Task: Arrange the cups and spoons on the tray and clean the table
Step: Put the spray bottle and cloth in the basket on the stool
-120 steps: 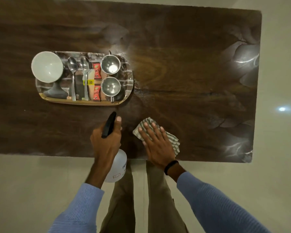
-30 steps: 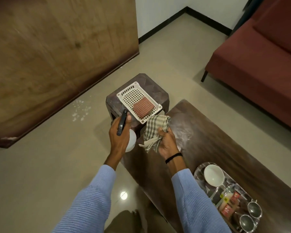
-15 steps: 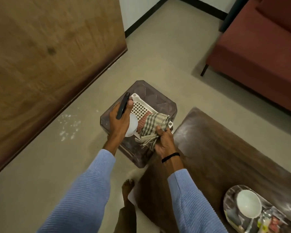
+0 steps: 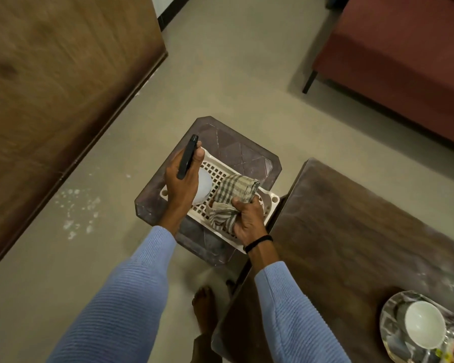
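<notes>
Fingers point(image 4: 197, 154) of L hand point(image 4: 181, 187) grip spray bottle point(image 4: 203, 188), R hand point(image 4: 248, 218) grips cloth point(image 4: 237, 188).

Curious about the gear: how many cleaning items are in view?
2: spray bottle in the left hand, checked cloth in the right hand, both over the white basket. Others may hide beneath.

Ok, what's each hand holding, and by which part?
Left hand grips the spray bottle at its neck, below the black head. Right hand grips the cloth by its bunched lower end, over the basket.
</notes>
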`<state>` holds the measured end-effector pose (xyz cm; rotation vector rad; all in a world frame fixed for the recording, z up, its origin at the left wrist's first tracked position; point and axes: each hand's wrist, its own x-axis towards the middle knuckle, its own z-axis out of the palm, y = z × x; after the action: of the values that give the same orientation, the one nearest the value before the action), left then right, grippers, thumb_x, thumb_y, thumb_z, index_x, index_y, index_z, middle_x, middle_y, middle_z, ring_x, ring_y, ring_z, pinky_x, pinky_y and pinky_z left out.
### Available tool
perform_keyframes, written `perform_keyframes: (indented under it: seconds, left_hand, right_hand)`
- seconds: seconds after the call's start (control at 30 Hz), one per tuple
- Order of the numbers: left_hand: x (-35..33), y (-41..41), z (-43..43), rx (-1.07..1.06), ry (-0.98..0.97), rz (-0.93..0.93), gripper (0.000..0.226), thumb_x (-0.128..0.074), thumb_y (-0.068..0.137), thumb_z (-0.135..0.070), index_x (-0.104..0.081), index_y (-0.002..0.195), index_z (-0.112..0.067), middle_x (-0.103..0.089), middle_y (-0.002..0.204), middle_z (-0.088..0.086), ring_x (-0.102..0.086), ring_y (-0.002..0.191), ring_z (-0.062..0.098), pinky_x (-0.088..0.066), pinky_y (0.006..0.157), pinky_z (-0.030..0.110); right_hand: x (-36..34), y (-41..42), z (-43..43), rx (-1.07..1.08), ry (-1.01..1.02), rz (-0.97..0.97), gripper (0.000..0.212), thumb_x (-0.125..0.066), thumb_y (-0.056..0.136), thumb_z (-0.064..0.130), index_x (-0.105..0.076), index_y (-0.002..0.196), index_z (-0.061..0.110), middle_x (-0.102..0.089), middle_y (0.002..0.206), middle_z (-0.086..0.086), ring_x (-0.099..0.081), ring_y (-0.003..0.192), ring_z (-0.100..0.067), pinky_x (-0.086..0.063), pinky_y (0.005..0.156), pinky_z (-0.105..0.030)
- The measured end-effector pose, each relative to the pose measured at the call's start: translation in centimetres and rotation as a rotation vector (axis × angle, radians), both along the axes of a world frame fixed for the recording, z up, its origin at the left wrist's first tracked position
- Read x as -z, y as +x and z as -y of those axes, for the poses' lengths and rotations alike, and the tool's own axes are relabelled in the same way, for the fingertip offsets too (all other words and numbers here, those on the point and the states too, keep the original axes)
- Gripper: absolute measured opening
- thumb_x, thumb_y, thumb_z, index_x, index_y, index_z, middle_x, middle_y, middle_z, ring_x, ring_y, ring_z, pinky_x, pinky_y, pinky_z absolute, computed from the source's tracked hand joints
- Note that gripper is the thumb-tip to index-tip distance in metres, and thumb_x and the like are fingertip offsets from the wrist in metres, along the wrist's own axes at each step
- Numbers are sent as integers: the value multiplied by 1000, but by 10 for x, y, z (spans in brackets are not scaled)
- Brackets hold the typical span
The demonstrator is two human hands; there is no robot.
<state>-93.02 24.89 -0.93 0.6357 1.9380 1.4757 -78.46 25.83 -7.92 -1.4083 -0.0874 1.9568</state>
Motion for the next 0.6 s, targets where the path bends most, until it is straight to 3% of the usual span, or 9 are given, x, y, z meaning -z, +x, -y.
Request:
perform_keyframes:
  seconds: [0.1, 0.17, 0.27, 0.37, 0.47, 0.6]
  left_hand:
    - [4, -2, -2, -2, -6, -9, 30, -67, 95, -36, -72, 117, -17, -75, 107, -4, -70, 104, 9, -56, 89, 23]
    - [5, -3, -2, 8, -17, -45, 28, -67, 95, -34, -72, 115, -15, -73, 101, -8, -68, 98, 1, -52, 84, 14]
    - [8, -3, 2, 40, -15, -86, 22, -71, 93, -29, -72, 110, -15, -69, 96, -12, -63, 92, -11, -49, 79, 7]
    - [11, -2, 7, 68, -21, -117, 38, -77, 87, -32, -72, 118, -9, -71, 106, -5, -63, 96, -12, -50, 79, 6]
    - [13, 0, 14, 85, -35, -89, 44, -79, 86, -28, -69, 126, -10, -70, 115, -4, -62, 99, -12, -46, 76, 0]
    - [11, 0, 23, 98, -38, -53, 48, -80, 85, -27, -66, 130, -15, -66, 113, -16, -61, 98, -9, -47, 72, 1]
  right_hand:
    - [4, 0, 1, 3, 26, 7, 54, -51, 88, -21, -51, 133, 8, -66, 127, -21, -67, 113, -41, -58, 86, -60]
    - [2, 0, 2, -84, 83, 137, 51, -57, 89, -15, -52, 133, 9, -69, 123, -16, -70, 109, -35, -59, 86, -55]
    - [-2, -4, 3, -357, 270, 549, 52, -71, 88, 15, -50, 135, 19, -69, 123, -2, -68, 109, -22, -56, 97, -50]
    - [-6, -10, 9, -549, 378, 998, 73, -76, 81, 34, -41, 143, 18, -56, 139, -8, -57, 125, -28, -49, 106, -47]
    - [-15, -12, 21, -625, 504, 1371, 73, -76, 82, 20, -40, 145, 17, -43, 146, -12, -44, 135, -29, -44, 113, -45]
    - [-17, -4, 31, -893, 814, 1365, 55, -63, 94, 14, -45, 146, 16, -42, 151, -10, -36, 142, -27, -35, 119, -43]
